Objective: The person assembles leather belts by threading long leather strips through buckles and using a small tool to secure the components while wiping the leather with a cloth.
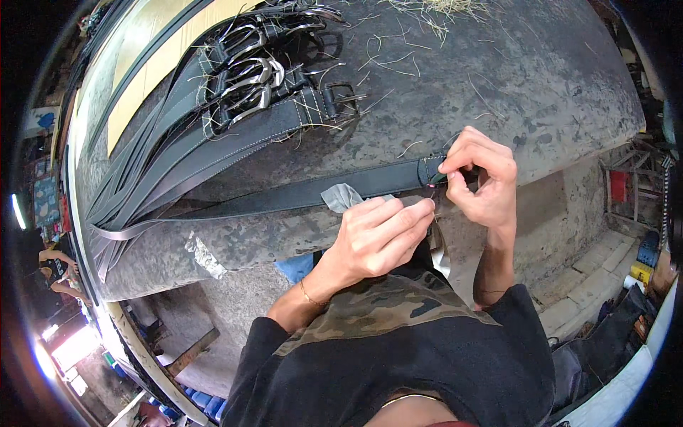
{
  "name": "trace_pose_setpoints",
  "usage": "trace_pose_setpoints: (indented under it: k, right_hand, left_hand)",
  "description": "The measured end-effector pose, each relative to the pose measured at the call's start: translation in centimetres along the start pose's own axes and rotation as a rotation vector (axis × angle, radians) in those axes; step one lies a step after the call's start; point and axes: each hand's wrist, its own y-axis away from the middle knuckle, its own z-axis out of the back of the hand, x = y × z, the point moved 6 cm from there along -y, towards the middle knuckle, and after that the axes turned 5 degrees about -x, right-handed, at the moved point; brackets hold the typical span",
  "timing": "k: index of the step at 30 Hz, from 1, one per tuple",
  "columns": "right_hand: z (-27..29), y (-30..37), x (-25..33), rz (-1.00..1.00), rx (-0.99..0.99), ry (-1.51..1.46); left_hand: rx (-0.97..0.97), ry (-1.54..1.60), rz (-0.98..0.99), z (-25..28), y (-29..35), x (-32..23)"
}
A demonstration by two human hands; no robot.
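A black leather belt [313,193] with stitching near its end lies along the near edge of the dark worktable [569,85]. My right hand [487,178] is closed at the belt's right end, thumb and fingertips pinching there. Just left of those fingertips is a small reddish spot, too small to make out. My left hand [380,238] is closed in a pinch in front of the belt, fingertips near that end; what they hold is hidden. A scrap of grey cloth [341,197] shows behind my left hand, against the belt.
Several black belts with metal buckles [260,82] are heaped at the far left, loose thread ends sticking out. Cut threads [441,11] lie scattered at the back. A silvery scrap [206,256] sticks to the table's front. At far left another person [60,270] is partly visible.
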Motion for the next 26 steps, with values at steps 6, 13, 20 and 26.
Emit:
trace_pose_setpoints:
  k: [6,13,20,26]
  right_hand:
    - [2.5,1.4,-3.1,-0.156,-0.402,-0.655]
    - [4.9,2.8,-4.5,-0.180,-0.605,-1.084]
    - [4.3,3.9,-2.3,-0.208,-0.494,-0.508]
    - [2.6,3.5,-1.1,-0.218,-0.218,-0.098]
  left_hand:
    - [-0.058,0.011,0.010,1.6,-2.9,0.8]
    - [0.231,-0.217,0.347,0.5,-8.1,4.7]
    - [0.283,-0.008,0.251,-2.9,-3.8,2.1]
    - [0.161,-0.109,0.156,-2.4,-1.4,1.5]
